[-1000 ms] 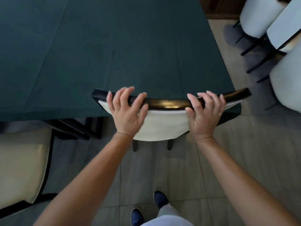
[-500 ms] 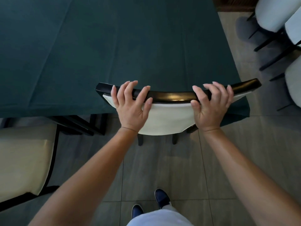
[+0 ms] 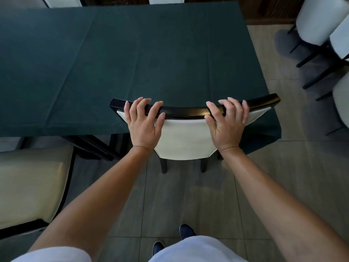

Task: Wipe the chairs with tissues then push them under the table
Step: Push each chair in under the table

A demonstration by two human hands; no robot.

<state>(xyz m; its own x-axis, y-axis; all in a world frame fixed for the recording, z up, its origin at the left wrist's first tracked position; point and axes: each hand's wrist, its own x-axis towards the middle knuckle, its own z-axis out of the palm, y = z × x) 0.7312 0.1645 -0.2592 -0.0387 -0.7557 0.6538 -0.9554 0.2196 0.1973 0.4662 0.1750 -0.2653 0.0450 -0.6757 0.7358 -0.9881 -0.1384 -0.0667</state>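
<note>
A chair (image 3: 186,138) with a black frame and cream backrest stands tucked against the near edge of the table (image 3: 132,59), which wears a dark green cloth. Its seat is hidden under the cloth. My left hand (image 3: 143,121) grips the left part of the black top rail, fingers curled over it, thumb on the near side. My right hand (image 3: 227,121) grips the rail's right part the same way. No tissue shows in either hand.
Another cream chair seat (image 3: 32,188) stands pulled out at the lower left. Several white chairs (image 3: 321,19) crowd the right edge, and chair backs (image 3: 62,0) show beyond the table's far side. Grey tiled floor (image 3: 188,203) lies under my feet.
The chair has slid forward toward the table with both hands on its rail. More of the table's far side and the far chairs have come into view.
</note>
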